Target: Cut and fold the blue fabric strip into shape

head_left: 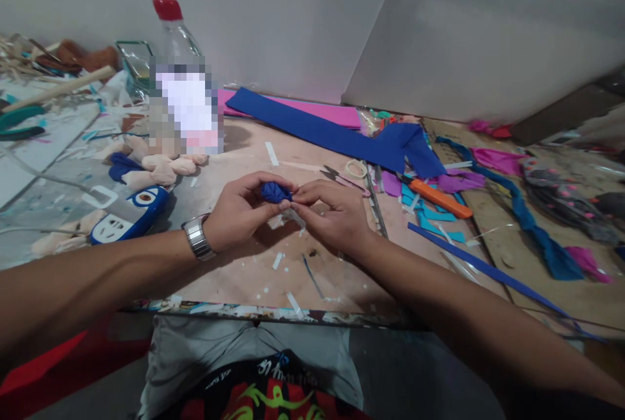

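A small pleated blue bundle (pixel 274 192), apparently crepe paper or cloth, sits between my two hands above the table. My left hand (pixel 243 206), below a metal watch (pixel 198 238), curls its fingers and thumb around the bundle. The fingers of my right hand (pixel 333 209) pinch the bundle's right end. A thin whitish piece shows just under the fingertips; I cannot tell what it is. Small scissors (pixel 344 180) and a roll of tape (pixel 356 168) lie just beyond my right hand. A long blue strip (pixel 312 128) stretches across behind them.
At the left are a clear bottle with a red cap (pixel 167 8), pale bundles (pixel 161 169), a blue-and-white power strip (pixel 131 215) and green-handled pliers (pixel 22 122). An orange cutter (pixel 439 198), a narrow blue strip (pixel 481 267) and coloured scraps lie at the right. A wall stands behind.
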{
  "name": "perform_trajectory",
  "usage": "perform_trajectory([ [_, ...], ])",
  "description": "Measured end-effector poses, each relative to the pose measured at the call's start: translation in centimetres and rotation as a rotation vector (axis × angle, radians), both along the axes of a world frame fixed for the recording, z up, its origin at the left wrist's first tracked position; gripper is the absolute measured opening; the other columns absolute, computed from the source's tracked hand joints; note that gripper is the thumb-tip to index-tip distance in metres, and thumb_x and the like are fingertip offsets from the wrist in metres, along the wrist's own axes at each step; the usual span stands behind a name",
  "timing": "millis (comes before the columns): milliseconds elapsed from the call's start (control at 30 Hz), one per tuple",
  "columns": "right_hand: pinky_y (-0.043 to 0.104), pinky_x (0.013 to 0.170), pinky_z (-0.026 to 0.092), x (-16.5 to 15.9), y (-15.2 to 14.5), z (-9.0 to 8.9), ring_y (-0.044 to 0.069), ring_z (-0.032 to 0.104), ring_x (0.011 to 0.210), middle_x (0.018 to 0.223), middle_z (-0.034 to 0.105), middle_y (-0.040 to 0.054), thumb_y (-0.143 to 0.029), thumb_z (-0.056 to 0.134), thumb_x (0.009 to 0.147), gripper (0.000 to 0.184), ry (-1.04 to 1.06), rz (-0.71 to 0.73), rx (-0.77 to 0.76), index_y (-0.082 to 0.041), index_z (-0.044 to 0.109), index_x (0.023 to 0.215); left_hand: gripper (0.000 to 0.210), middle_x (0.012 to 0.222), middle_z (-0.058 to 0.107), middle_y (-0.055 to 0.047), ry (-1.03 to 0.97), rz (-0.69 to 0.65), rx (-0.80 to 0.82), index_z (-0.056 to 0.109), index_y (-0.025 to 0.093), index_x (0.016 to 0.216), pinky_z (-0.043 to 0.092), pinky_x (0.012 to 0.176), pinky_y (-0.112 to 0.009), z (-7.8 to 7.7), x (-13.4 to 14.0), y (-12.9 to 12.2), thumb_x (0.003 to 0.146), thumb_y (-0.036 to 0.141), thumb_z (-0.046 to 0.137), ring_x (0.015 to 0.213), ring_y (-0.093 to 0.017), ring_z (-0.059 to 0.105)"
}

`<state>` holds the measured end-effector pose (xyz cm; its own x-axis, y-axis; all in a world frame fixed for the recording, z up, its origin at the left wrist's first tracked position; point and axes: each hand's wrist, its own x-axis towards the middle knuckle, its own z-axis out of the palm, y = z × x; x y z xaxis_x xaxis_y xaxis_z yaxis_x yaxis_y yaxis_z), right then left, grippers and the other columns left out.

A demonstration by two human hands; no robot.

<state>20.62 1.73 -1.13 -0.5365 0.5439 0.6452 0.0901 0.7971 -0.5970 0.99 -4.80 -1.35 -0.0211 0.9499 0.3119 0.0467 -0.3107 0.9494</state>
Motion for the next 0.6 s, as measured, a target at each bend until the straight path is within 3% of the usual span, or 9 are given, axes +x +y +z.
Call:
perform_trajectory([
  [367,0.031,0.073,0.059,-0.23,-0.49,0.59,0.016,0.073,0.075,0.077,0.076,0.0021,-0.019,0.077,0.086,0.014,0.064,-0.018,-0.080,-0.021,0.070,0.074,0.027,0.117,0.080,-0.010,-0.135,-0.099,0.001,0.072,0.019,0.109,0.064,0.090,-0.029,-0.16,0.02,-0.21,0.088,0.032,0.083,0.104,-0.020,0.077],
  [500,0.031,0.076,0.059,-0.27,-0.44,0.36,0.017,0.073,0.078,0.085,0.079,0.0038,-0.026,0.079,0.086,0.007,0.013,-0.040,-0.279,-0.020,0.076,0.084,0.028,0.116,0.078,-0.011,-0.163,-0.103,-0.025,0.070,0.018,0.110,0.064,0.080,-0.027,-0.20,0.10,-0.24,0.090,0.035,0.080,0.090,-0.017,0.077],
  [600,0.032,0.077,0.060,-0.35,-0.31,0.03,0.018,0.074,0.081,0.094,0.082,0.0054,-0.029,0.082,0.083,0.017,0.027,-0.031,-0.431,-0.020,0.080,0.097,0.031,0.119,0.076,-0.010,-0.185,-0.118,-0.040,0.069,0.019,0.115,0.064,0.072,-0.025,-0.20,0.26,-0.19,0.091,0.033,0.079,0.076,-0.012,0.073],
])
